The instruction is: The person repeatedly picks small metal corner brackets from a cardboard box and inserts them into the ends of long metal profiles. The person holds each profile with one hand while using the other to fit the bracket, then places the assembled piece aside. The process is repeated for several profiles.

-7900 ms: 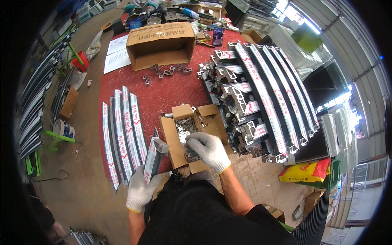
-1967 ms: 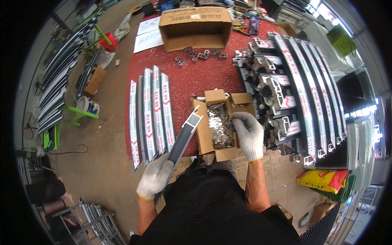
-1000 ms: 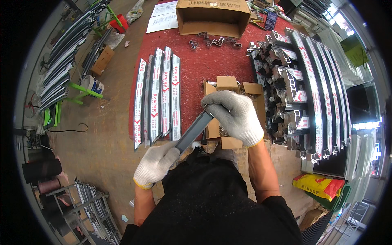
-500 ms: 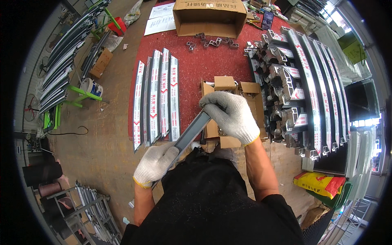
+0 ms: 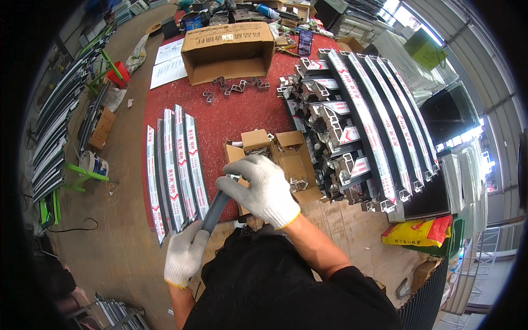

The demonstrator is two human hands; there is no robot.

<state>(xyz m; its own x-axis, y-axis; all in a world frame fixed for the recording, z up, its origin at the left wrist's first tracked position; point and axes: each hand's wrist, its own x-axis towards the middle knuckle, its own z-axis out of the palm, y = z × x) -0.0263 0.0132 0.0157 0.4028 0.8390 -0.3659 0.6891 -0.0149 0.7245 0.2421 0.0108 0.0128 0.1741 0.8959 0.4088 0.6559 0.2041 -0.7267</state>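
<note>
My left hand (image 5: 186, 256), in a whitish knit glove, is closed round the lower part of a dark grey metal profile (image 5: 215, 212). The bar slants up and to the right in front of my body. At its upper end my right hand (image 5: 263, 188), gloved alike, has thumb and fingers closed on it; a small bright bit shows between them, too small to name. Just beyond that hand are open cardboard boxes (image 5: 291, 151) with small metal parts inside. To the left lie several profiles with printed white film (image 5: 179, 165), side by side on the red table (image 5: 206, 118).
A big stack of film-covered profiles (image 5: 366, 124) rises on the right of the table. Farther back are metal corner pieces (image 5: 238, 86), an open carton (image 5: 228, 52), paper sheets (image 5: 169, 63) and a phone (image 5: 304, 42). A yellow and red bag (image 5: 418, 232) sits at the right.
The view has swung to the right and upward, so the table appears lower and farther left. Both hands still hold the profile; my right fingers have loosened somewhat at its upper end.
</note>
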